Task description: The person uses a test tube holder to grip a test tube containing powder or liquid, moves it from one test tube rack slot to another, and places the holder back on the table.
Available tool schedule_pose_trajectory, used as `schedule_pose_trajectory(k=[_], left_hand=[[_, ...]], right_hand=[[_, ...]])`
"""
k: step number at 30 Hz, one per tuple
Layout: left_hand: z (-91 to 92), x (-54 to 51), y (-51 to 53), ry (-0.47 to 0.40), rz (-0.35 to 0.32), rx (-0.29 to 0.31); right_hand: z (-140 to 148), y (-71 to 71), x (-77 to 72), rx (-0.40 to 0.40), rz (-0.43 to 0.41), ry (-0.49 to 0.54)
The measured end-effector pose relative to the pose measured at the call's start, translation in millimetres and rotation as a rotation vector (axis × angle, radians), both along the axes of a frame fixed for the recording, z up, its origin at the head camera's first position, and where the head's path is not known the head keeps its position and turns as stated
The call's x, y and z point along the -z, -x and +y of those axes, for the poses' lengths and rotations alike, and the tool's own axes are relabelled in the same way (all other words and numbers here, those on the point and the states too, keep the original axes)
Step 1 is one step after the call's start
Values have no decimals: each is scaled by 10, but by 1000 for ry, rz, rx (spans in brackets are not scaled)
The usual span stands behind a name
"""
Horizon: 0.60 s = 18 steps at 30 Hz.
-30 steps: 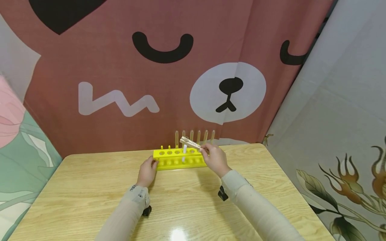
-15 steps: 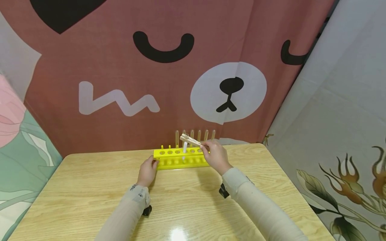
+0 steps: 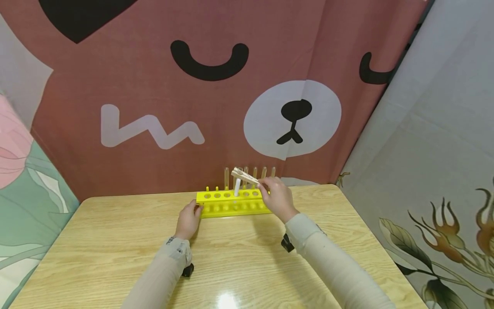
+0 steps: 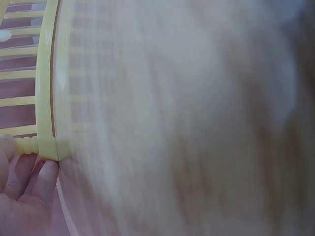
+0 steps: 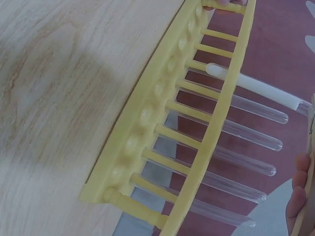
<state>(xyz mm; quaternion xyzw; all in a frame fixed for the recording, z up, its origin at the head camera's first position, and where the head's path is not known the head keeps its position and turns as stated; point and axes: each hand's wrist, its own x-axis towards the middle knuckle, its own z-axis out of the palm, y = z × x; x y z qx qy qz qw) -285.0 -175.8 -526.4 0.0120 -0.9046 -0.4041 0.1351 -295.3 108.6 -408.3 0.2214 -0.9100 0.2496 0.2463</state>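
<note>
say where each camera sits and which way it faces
Head: worn there, facing forward and down at the yellow plastic test-tube rack; left hand, right hand and sleeves show.
Left wrist: worn there, facing the rack's end, mostly blurred; left fingers show.
Right wrist: worn there, facing the rack; right fingers at right, left fingers at top.
Head and right wrist share the rack and white-filled transparent tube.

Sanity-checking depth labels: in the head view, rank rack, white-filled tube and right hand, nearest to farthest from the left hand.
1. Yellow rack: its left end is in the left hand.
2. White-filled tube: to the right, near the rack's middle.
3. Right hand: farther right, at the rack's right part.
</note>
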Motion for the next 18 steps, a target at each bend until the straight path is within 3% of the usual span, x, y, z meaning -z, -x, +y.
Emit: schedule_pose_trajectory(k=[18], left_hand=[[1, -9, -5, -8, -18, -1]], right_hand=[[64, 2, -117, -14, 41, 14]])
